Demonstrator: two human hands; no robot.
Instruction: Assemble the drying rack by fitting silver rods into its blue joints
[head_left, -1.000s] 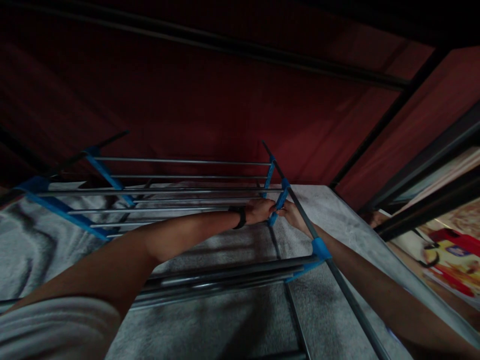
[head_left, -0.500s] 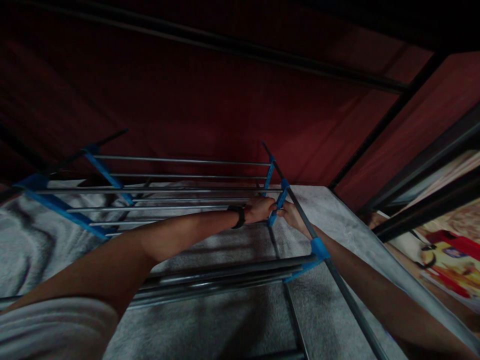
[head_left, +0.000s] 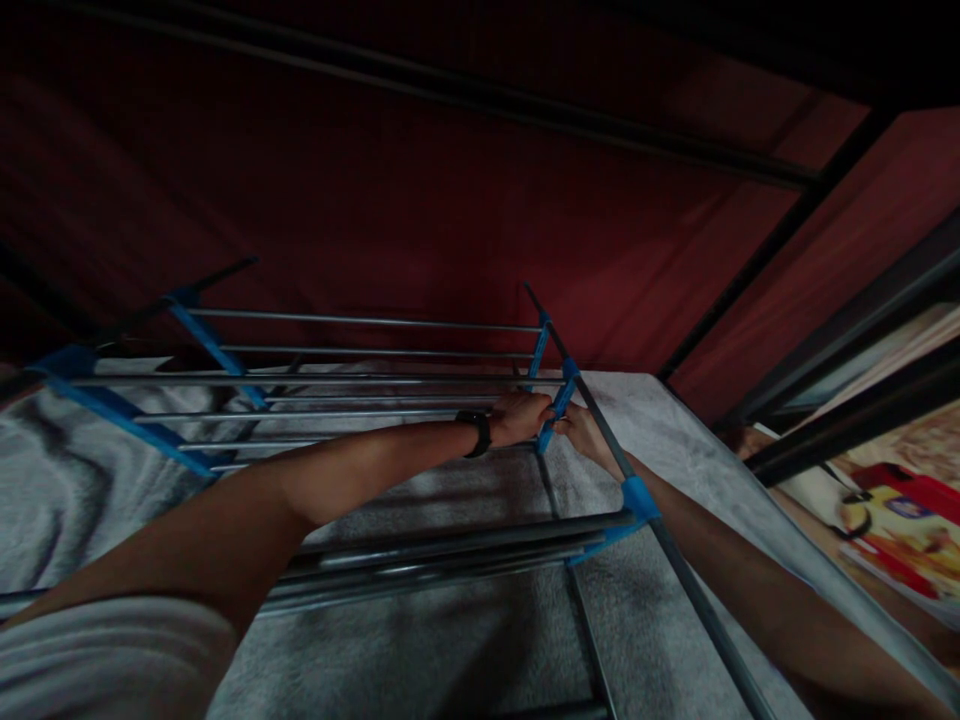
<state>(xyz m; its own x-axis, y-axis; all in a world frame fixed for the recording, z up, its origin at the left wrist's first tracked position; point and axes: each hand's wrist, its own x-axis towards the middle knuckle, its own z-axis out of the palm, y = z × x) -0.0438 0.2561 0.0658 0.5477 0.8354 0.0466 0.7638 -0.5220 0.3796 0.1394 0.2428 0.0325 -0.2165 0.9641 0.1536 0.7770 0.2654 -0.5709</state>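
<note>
Both hands at blue connector [head_left: 556,410] of rack's right post [head_left: 600,430].
L hand [head_left: 519,418] closed on rail [head_left: 337,415] end by connector, R hand [head_left: 581,430] clasps post; light, stiff tubing w/ probably slick metal, so grip near joints.

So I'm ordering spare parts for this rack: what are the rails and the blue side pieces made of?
The rails look like bare metal tubing: thin, grey, with a dull sheen. The blue side piece under both hands looks like moulded plastic, matte and evenly coloured, though the dim light leaves that uncertain.
</note>
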